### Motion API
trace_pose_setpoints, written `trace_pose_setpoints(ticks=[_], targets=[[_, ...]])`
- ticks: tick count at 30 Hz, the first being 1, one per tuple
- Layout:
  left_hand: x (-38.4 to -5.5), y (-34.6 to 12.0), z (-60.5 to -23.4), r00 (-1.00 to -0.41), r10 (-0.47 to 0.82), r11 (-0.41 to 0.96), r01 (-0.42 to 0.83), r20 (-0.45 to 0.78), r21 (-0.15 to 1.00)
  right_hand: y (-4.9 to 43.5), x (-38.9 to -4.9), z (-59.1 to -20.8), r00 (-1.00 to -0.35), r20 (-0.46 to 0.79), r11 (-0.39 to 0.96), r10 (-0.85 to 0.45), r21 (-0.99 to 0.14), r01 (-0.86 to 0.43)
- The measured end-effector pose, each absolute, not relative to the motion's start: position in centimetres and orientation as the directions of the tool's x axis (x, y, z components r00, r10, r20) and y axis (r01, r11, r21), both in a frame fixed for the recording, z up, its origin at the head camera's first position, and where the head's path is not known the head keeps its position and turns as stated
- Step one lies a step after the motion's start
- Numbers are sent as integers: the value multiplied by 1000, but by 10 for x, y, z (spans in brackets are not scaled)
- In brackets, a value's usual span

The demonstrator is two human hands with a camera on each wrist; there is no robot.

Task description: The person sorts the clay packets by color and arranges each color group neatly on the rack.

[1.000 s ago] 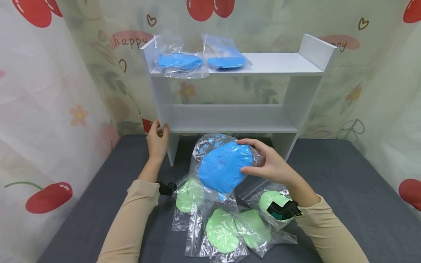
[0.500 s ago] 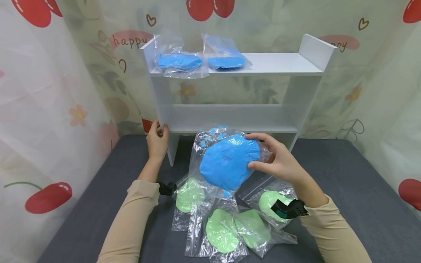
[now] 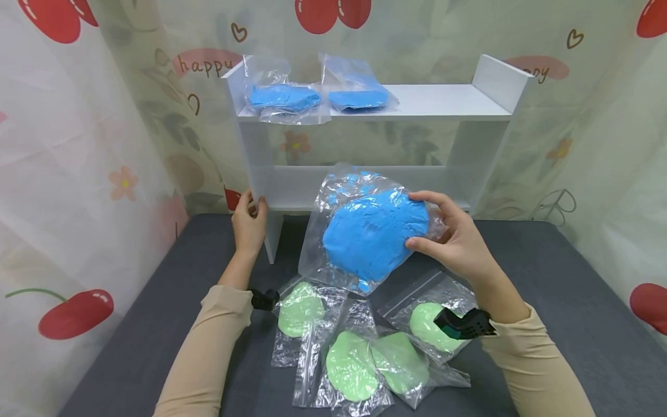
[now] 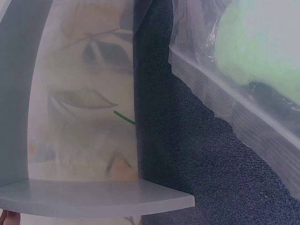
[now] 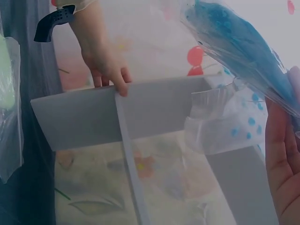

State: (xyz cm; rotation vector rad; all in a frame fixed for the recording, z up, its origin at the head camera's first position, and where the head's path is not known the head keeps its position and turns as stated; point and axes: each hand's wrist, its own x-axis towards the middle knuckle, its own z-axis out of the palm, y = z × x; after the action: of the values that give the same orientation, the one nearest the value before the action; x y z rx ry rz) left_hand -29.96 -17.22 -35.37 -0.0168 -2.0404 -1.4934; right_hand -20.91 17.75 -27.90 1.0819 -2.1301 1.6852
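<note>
My right hand (image 3: 458,237) pinches the right edge of a clear plastic bag of blue clay (image 3: 372,231), thumb in front. The bag is raised and tilted before the lower board of a white shelf (image 3: 443,99). In the right wrist view the blue clay bag (image 5: 239,44) shows from its side, with fingers (image 5: 281,150) beneath it. My left hand (image 3: 249,229) grips the shelf's left side panel low down; the right wrist view shows its thumb over the panel near the board. Two more blue clay bags (image 3: 285,98) lie on the top board, at its left and middle.
Several zip bags of green clay (image 3: 351,365) lie overlapping on the dark table (image 3: 547,324), close in front of the shelf. A patterned curtain (image 3: 130,231) surrounds the table. A thin cord (image 3: 560,202) hangs at the back right.
My right hand has lifted the blue clay bag upward and slightly right, from over the green bags toward the lower board. My left hand has stayed on the shelf's side panel.
</note>
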Motion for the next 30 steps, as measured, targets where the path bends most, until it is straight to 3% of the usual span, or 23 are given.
trace_pose_setpoints(ticks=[13,30], targets=[[-301,-173,-356,-815,-325,367,359,480,858,181,-203,-259,-711,646,-98,-279,-756,-648],[-300,-172,-354,-812,-334,372,353,479,858,194,-200,-244,-728,677,-211,-111,-732,-648]])
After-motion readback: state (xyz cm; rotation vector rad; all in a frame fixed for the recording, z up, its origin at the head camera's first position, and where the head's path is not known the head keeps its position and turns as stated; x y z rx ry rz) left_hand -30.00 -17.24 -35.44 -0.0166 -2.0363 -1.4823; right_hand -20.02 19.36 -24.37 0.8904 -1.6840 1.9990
